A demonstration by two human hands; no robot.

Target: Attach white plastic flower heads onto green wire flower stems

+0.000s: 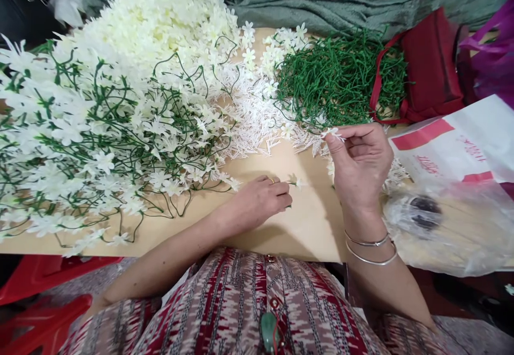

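My right hand (359, 165) is raised over the table, pinching a small white artificial flower (332, 132) between thumb and fingertips. Low over the tabletop, my left hand (265, 198) is closed around a green plastic stem; a pale tip (296, 181) sticks out past the fingers, and most of the stem is hidden in them. Beyond both hands lies a scatter of thin white stamen sticks (257, 114). A heap of bare green stems (329, 79) is just past my right hand. Assembled white flowers on green stems (120, 141) are piled to the left.
A mound of loose white petals (160, 17) rises at the back left. Dark green cloth (341, 1) runs along the back. On the right are a red bag (431, 66), a white paper bag (458, 141) and a clear plastic bag (450, 226). Red stools (52, 274) stand lower left.
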